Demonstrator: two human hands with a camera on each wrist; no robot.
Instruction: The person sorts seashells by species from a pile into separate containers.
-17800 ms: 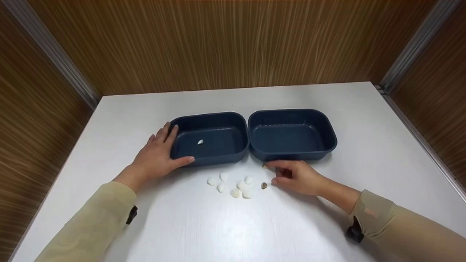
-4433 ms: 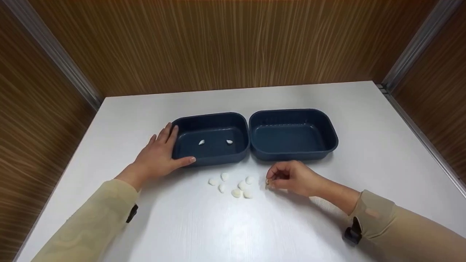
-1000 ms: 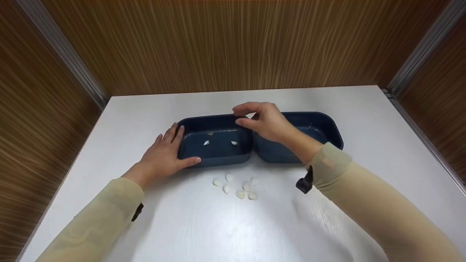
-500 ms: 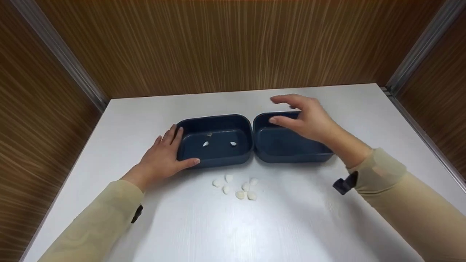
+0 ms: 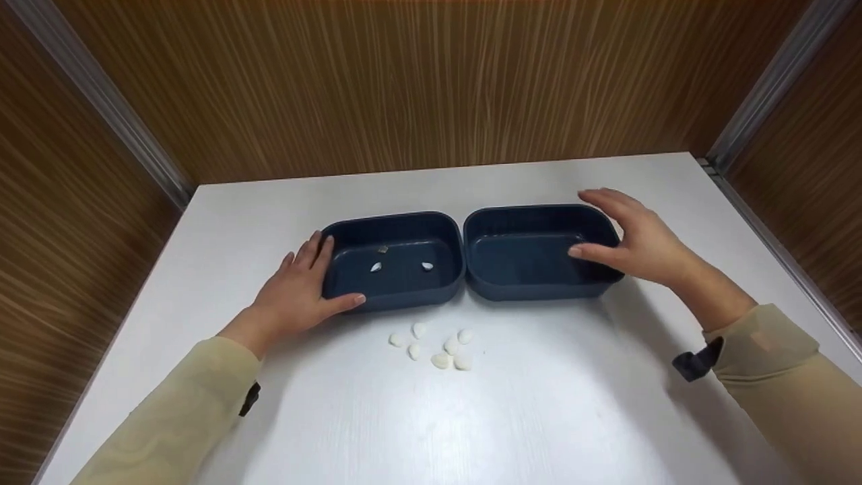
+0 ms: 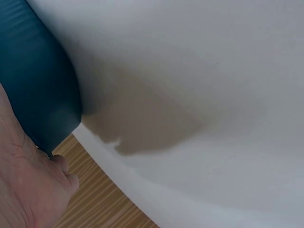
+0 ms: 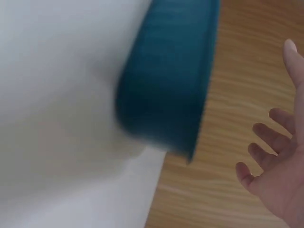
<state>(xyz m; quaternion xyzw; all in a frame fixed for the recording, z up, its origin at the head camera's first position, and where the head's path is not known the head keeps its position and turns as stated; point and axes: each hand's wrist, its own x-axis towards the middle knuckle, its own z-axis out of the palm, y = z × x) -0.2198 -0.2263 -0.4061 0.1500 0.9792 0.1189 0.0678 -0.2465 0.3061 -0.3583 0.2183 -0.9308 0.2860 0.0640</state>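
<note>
My left hand (image 5: pixel 293 289) rests against the left end of the left dark blue tray (image 5: pixel 397 300), fingers along its rim and thumb at the front wall. In that tray lie two small whitish drop-shaped pieces, a left one (image 5: pixel 376 267) and a right one (image 5: pixel 427 267), and a small brownish piece (image 5: pixel 382 249). My right hand (image 5: pixel 650 242) hovers over the right end of the right dark blue tray (image 5: pixel 539 291), thumb and fingers spread, holding nothing. Its fingers also show spread in the right wrist view, beside the blurred tray (image 7: pixel 166 80).
Several pale, flat, drop-shaped pieces (image 5: pixel 451 345) lie loosely grouped on the white table (image 5: pixel 377 417) in front of the trays. Both trays stand side by side. A wood-grain panel (image 5: pixel 431 87) rises behind the table.
Earlier, my right hand pinched a brownish piece on the table; a brownish piece now lies in the left tray. That hand has since swung right, its fingers spreading. My left hand stays put.
</note>
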